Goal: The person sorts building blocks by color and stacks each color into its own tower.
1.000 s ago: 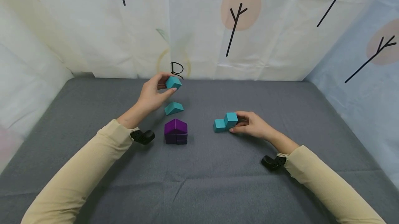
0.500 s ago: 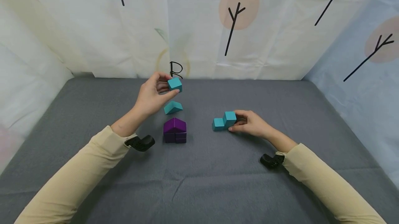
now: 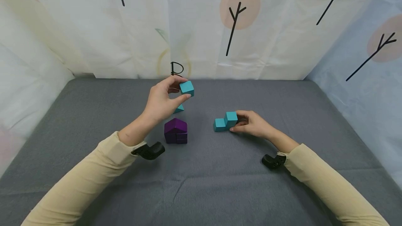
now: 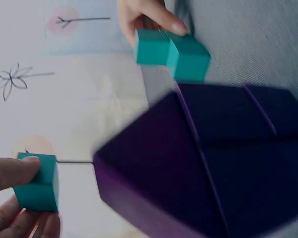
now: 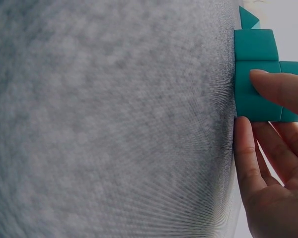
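Observation:
My left hand (image 3: 161, 101) is raised above the table, pinching a small teal block (image 3: 187, 88) between thumb and fingers; the left wrist view shows this block (image 4: 38, 186) too. Behind that hand, partly hidden, a teal triangular block (image 3: 179, 108) lies on the cloth. My right hand (image 3: 253, 125) grips a stepped group of teal blocks at its right end. One cube (image 3: 231, 117) sits on top there, beside a lower block (image 3: 220, 123) to the left. In the right wrist view the thumb (image 5: 280, 89) presses the bottom block (image 5: 258, 99), with fingers on its opposite side.
A house-shaped stack of purple blocks (image 3: 176, 130) stands between my arms, with a pitched top over dark lower blocks. Grey cloth (image 3: 201, 184) covers the table. Patterned fabric walls (image 3: 201, 27) enclose the back and sides.
My left hand has moved right and slightly nearer with the teal block, turning it and covering part of the triangular block. The right hand stays on its blocks.

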Available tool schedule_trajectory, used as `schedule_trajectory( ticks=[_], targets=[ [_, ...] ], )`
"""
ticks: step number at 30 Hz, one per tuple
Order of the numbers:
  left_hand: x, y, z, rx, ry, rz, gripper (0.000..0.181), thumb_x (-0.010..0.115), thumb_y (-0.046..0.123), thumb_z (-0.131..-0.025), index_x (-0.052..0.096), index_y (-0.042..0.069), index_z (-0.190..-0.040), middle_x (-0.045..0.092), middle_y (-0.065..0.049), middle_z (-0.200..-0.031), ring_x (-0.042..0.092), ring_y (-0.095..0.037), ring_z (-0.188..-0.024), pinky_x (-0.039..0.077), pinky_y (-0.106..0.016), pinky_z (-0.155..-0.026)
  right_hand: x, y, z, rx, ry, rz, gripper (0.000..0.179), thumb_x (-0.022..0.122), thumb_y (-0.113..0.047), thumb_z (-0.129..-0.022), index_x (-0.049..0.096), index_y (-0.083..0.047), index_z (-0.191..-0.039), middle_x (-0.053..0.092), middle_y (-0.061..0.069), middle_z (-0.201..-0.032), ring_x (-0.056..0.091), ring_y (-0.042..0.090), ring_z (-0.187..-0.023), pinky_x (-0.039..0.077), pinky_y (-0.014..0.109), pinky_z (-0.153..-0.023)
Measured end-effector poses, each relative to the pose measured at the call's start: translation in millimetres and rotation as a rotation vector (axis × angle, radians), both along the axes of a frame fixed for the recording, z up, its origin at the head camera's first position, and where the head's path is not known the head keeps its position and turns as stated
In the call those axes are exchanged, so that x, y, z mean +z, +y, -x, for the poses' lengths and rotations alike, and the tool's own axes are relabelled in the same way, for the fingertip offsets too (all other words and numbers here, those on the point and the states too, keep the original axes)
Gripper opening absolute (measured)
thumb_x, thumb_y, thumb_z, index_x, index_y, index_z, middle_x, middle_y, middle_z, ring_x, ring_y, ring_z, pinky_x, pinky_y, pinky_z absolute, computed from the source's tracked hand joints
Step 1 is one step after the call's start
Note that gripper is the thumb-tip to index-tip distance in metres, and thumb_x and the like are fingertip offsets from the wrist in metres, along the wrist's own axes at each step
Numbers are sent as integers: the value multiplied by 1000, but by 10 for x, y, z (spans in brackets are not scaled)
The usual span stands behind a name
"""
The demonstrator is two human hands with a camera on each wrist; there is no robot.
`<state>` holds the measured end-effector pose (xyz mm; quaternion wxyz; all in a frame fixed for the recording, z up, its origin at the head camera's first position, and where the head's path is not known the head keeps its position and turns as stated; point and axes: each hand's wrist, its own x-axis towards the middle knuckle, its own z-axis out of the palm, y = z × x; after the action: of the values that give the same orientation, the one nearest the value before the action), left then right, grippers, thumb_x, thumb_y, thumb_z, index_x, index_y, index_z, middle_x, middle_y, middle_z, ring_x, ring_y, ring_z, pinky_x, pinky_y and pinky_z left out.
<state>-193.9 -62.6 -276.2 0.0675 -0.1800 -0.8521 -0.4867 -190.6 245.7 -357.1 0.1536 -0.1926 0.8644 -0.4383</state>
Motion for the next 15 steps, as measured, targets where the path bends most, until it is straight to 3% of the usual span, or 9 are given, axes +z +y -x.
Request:
schedule_trajectory(
  ticks=[9, 15],
  targets=[
    [95, 270, -105, -37, -80, 20, 37, 70, 5, -86, 59, 5, -122, 62, -12, -116, 63, -26, -109, 51, -30, -96, 21, -27, -2, 14, -2, 4, 34, 71, -4, -85, 58, 1, -117, 60, 22, -120, 65, 33, -103, 54, 27, -80],
    [70, 456, -145, -82, -106, 21, 35, 69, 3, -87, 59, 2, -121, 60, -13, -116, 60, -26, -109, 51, -25, -94, 28, -30, -10, 9, -4, 10, 35, 70, -4, -85, 58, 1, -118, 60, 22, -119, 66, 33, -102, 54, 28, -81]
  ],
)
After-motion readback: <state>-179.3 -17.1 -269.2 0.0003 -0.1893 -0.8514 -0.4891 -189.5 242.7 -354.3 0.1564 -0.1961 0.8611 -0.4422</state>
